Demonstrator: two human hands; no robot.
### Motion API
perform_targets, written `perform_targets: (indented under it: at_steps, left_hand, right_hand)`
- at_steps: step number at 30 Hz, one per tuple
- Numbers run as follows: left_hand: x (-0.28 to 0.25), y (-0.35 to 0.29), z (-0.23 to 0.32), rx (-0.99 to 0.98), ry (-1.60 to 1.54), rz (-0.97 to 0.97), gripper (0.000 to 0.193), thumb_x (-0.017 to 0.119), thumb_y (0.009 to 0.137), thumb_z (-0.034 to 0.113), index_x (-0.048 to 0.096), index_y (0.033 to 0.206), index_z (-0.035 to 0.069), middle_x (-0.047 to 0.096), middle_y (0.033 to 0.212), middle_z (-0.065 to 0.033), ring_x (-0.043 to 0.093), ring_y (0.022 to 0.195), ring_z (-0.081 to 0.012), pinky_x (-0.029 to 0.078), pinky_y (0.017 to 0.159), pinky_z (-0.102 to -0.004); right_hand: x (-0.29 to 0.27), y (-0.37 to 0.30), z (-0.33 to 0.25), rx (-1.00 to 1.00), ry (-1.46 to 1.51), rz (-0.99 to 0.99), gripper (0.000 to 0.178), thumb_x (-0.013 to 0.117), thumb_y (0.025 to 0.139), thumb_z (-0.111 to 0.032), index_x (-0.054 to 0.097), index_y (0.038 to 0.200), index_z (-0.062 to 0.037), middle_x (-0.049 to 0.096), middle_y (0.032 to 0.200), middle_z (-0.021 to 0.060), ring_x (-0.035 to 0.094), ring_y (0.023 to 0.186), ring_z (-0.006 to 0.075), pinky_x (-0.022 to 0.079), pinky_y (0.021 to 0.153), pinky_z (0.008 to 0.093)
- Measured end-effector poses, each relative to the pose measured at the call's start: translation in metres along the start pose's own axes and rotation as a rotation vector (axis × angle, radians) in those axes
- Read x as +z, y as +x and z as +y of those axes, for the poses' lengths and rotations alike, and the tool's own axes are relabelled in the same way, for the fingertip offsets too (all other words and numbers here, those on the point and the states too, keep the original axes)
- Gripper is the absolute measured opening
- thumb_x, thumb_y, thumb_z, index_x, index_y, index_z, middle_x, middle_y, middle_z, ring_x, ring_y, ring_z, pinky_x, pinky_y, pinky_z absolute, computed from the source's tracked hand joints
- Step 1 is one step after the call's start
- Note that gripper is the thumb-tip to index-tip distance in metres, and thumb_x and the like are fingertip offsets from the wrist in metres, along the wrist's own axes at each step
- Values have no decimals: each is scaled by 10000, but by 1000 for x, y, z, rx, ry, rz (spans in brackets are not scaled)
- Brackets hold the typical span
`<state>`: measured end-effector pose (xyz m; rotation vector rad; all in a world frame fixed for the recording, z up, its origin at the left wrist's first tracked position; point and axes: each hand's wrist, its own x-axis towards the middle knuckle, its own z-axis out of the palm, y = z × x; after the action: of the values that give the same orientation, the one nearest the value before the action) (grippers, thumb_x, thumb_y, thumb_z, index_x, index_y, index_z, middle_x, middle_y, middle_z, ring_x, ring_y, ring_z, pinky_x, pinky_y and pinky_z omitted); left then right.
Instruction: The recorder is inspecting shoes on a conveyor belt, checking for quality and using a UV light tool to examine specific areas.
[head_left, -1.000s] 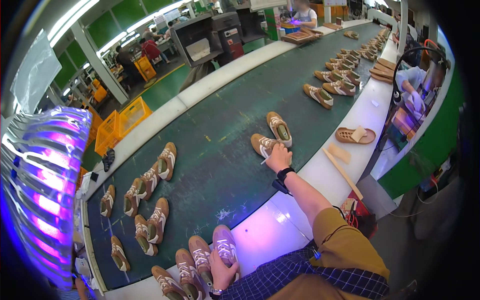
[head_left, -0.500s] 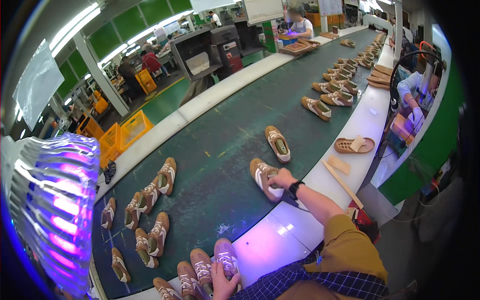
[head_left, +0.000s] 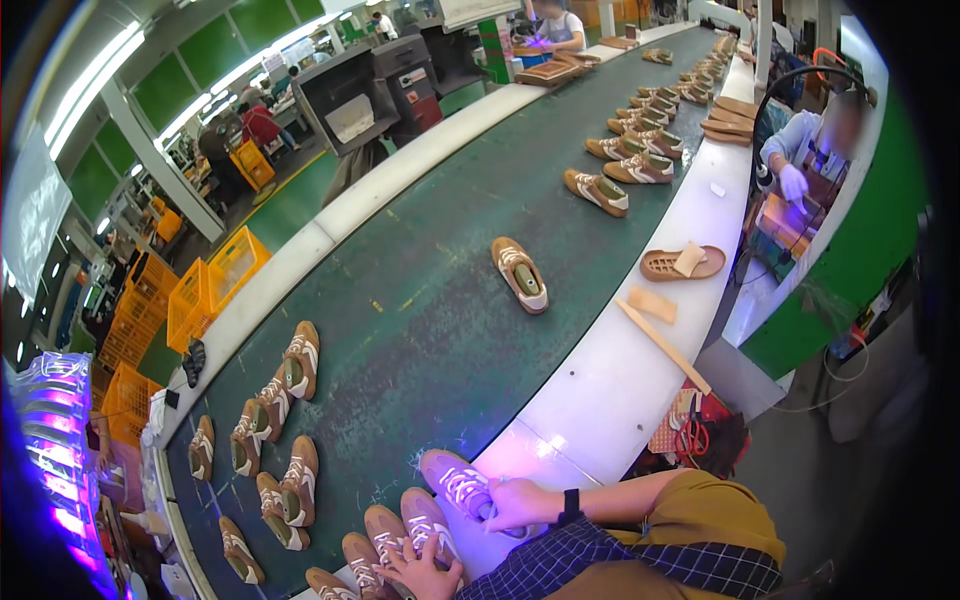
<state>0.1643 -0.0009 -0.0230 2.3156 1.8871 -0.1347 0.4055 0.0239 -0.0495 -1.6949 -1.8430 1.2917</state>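
Observation:
My right hand (head_left: 520,503) grips a brown sneaker (head_left: 458,482) at its heel opening; white laces and stripes show on it. That shoe rests at the near end of a row, on the belt's edge, under purple light. My left hand (head_left: 428,572) lies with fingers spread over the neighbouring shoes, touching a brown sneaker (head_left: 425,515) and the one beside it. Another brown sneaker (head_left: 384,530) stands further left in the row. A single sneaker (head_left: 520,277) with a green insert in its opening sits alone mid-belt.
Several sneakers (head_left: 302,362) stand on the dark green belt (head_left: 420,330) at left, more (head_left: 640,168) at far right. On the white ledge (head_left: 590,385) lie a sole (head_left: 682,264) and a wooden strip (head_left: 662,345). Red scissors (head_left: 692,437) hang below. A gloved co-worker's hand (head_left: 793,184) works at right.
My right hand has brought the sneaker from mid-belt back to the near row. My left hand has shifted left along the row, its fingers now spread. The view has turned slightly right.

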Motion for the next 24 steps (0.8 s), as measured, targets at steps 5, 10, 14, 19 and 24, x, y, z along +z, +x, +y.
perform_targets:
  at_steps: [5, 10, 14, 19, 24]
  left_hand:
    - [12, -12, -19, -56, 80, 76, 563, 652, 690, 390, 557, 1233, 276, 457, 1316, -130, 296, 1275, -390, 84, 994, -704]
    - [13, -11, -33, -93, -3, 165, 550, 652, 694, 374, 558, 1229, 282, 450, 1316, -136, 284, 1281, -381, 87, 996, -692]
    - [13, 5, -26, -122, -12, 130, 505, 638, 726, 366, 572, 1198, 198, 476, 1257, -176, 360, 1207, -413, 179, 1006, -620]
    - [22, 34, -3, 272, -372, 389, 595, 679, 742, 270, 467, 1244, 33, 531, 1145, -243, 418, 1166, -426, 313, 997, -494]
    - [15, 108, 0, 323, -390, 364, 619, 688, 736, 271, 450, 1253, 27, 529, 1149, -246, 426, 1162, -422, 323, 992, -483]
  right_hand:
    - [6, 18, 15, -199, 108, 1, 595, 649, 747, -508, 591, 952, 48, 639, 783, 203, 643, 758, 320, 503, 658, 399]
    - [-80, 74, 49, -88, 15, 385, 461, 645, 759, -460, 650, 883, -15, 643, 826, 181, 628, 767, 343, 501, 697, 405]
    - [-186, 137, 114, 97, -160, 1091, 445, 713, 675, -286, 560, 917, 54, 601, 842, 240, 599, 830, 389, 484, 747, 447]
    - [-259, 212, 188, 482, -122, 1267, 603, 772, 638, -241, 480, 1084, 40, 481, 1154, 209, 444, 1101, 374, 369, 945, 448]
    - [-269, 220, 204, 619, 160, 944, 692, 784, 625, -238, 456, 1167, 40, 536, 1176, 228, 537, 1105, 345, 452, 918, 402]
